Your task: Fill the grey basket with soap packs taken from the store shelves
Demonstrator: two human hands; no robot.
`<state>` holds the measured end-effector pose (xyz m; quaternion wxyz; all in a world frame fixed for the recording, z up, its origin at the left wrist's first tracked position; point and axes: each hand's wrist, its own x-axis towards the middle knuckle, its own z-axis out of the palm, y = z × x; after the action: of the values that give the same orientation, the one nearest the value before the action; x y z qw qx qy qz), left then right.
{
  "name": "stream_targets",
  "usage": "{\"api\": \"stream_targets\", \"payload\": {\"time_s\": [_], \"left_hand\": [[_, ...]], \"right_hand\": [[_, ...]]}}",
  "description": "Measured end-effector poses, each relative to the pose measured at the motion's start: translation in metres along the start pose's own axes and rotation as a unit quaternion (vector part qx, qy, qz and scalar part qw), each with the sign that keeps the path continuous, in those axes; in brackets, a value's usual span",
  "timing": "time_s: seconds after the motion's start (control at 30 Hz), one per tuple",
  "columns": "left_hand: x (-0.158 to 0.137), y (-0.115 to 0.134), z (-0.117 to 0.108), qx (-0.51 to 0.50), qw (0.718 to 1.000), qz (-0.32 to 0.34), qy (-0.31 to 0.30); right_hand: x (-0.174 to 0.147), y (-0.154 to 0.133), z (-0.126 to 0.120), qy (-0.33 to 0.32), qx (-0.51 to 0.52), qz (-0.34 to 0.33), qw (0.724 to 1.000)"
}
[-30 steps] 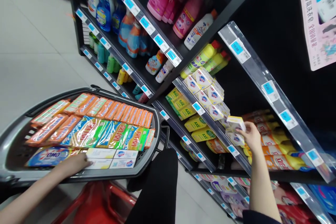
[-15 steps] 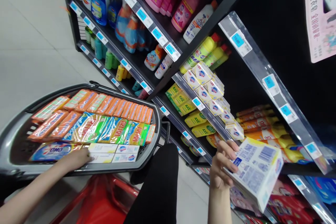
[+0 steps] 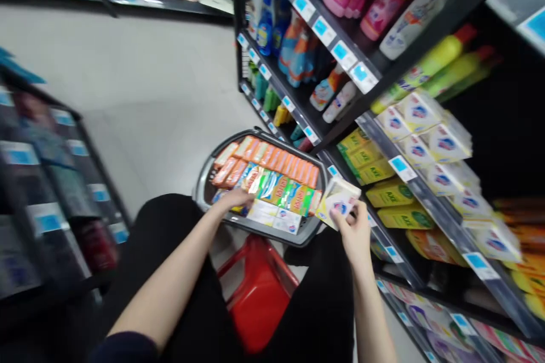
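My right hand [image 3: 352, 226] is closed on a white and yellow soap box [image 3: 338, 201], held tilted above the right end of the shopping basket [image 3: 313, 235]. Inside the basket, my left hand [image 3: 235, 199] has its fingers curled together at the left end of two white soap boxes [image 3: 275, 216] lying side by side; its fingertips are partly hidden. Behind those boxes runs a row of green, blue and yellow packs [image 3: 281, 188]. Orange wrapped bars [image 3: 281, 157] fill the far side.
A red plastic frame [image 3: 259, 295] stands under the basket, between my legs. On the right, a shelf holds stacked soap boxes [image 3: 445, 142] and yellow AXE bottles [image 3: 394, 195]. Another shelf [image 3: 46, 193] rises at left. Pale floor [image 3: 149, 85] lies beyond the basket.
The view has swung left and back, so the basket appears smaller and farther right. My right hand has brought its soap box from the shelf to the basket's right end, turning another face upward.
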<state>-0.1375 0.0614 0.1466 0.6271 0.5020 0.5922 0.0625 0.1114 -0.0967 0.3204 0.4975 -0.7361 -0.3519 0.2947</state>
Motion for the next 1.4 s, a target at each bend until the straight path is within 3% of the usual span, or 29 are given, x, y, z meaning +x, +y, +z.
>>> {"api": "stream_targets", "payload": {"time_s": [0.1, 0.2, 0.33, 0.43, 0.5, 0.57, 0.67, 0.83, 0.97, 1.07, 1.2, 1.3, 1.4], "left_hand": [[-0.015, 0.006, -0.014, -0.171, 0.974, 0.010, -0.148], [-0.031, 0.011, -0.025, -0.260, 0.931, 0.026, -0.255], [-0.038, 0.005, -0.038, -0.275, 0.929, 0.062, -0.239], [-0.033, -0.007, -0.045, -0.268, 0.941, 0.053, -0.198], [-0.027, -0.016, -0.046, -0.260, 0.953, 0.035, -0.151], [-0.021, -0.026, -0.044, -0.242, 0.966, 0.007, -0.090], [-0.008, -0.041, -0.037, -0.243, 0.969, -0.036, -0.011], [0.012, -0.054, -0.025, -0.322, 0.942, -0.070, 0.057], [0.021, -0.057, -0.013, -0.349, 0.928, -0.089, 0.094], [0.024, -0.060, -0.001, -0.358, 0.920, -0.089, 0.134], [0.026, -0.065, 0.012, -0.351, 0.919, -0.085, 0.161], [0.029, -0.067, 0.015, -0.339, 0.921, -0.088, 0.172], [0.031, -0.069, 0.016, -0.329, 0.922, -0.086, 0.184]], "right_hand": [[0.010, 0.022, 0.054, -0.098, -0.249, -0.100, 0.958], [0.009, 0.035, 0.110, -0.184, -0.338, -0.147, 0.911], [-0.002, 0.046, 0.168, -0.245, -0.364, -0.155, 0.885], [-0.004, 0.051, 0.186, -0.268, -0.354, -0.144, 0.884], [0.001, 0.057, 0.180, -0.266, -0.329, -0.132, 0.896], [0.010, 0.065, 0.158, -0.270, -0.305, -0.121, 0.905], [0.021, 0.080, 0.097, -0.282, -0.282, -0.121, 0.909], [0.007, 0.109, -0.023, -0.204, -0.279, -0.102, 0.933], [-0.027, 0.134, -0.073, -0.152, -0.294, -0.074, 0.941], [-0.050, 0.150, -0.077, -0.102, -0.307, -0.104, 0.940], [-0.056, 0.156, -0.055, -0.099, -0.371, -0.156, 0.910], [-0.041, 0.155, -0.021, -0.167, -0.424, -0.122, 0.882], [-0.012, 0.161, 0.023, -0.279, -0.396, -0.018, 0.875]]}}
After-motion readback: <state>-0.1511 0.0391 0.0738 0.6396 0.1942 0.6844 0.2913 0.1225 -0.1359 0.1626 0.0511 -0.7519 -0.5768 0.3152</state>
